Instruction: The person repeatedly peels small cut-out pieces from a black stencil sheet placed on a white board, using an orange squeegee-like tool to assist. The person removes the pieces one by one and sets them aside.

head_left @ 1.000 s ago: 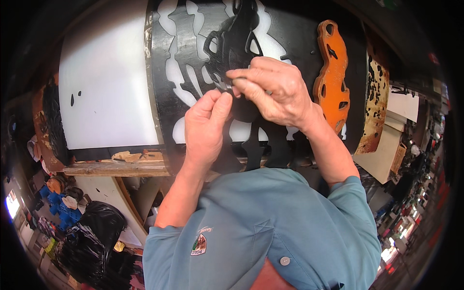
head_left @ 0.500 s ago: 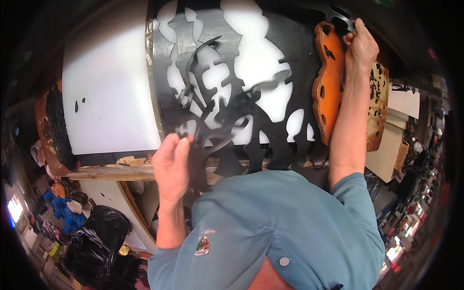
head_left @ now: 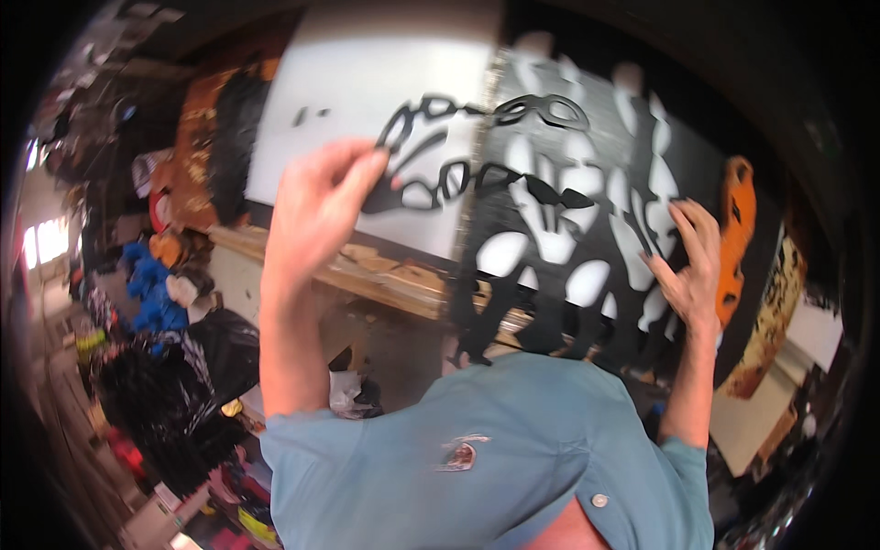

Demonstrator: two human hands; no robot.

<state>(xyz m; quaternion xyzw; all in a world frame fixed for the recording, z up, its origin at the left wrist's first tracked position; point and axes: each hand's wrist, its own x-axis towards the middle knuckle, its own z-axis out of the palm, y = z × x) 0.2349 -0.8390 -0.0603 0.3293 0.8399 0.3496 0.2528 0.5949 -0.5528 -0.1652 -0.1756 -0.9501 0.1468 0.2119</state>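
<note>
My left hand is raised and pinches the left end of a thin black cut-out strip with curly, looped shapes. The strip stretches to the right over a white board and onto a black sheet with many white cut-out openings. My right hand lies flat with spread fingers on the right part of that black sheet, next to an orange cut-out shape. The sheet hangs over the bench edge toward my blue shirt.
A wooden bench edge runs under the boards. Black plastic bags and blue items lie on the floor at the left. A brown patterned panel leans at the right. Dark and orange shapes stand left of the white board.
My left hand rose from the bench edge, lifting the black strip away from the sheet to the left. My right hand came down from the orange shape onto the black sheet. The view shifted left.
</note>
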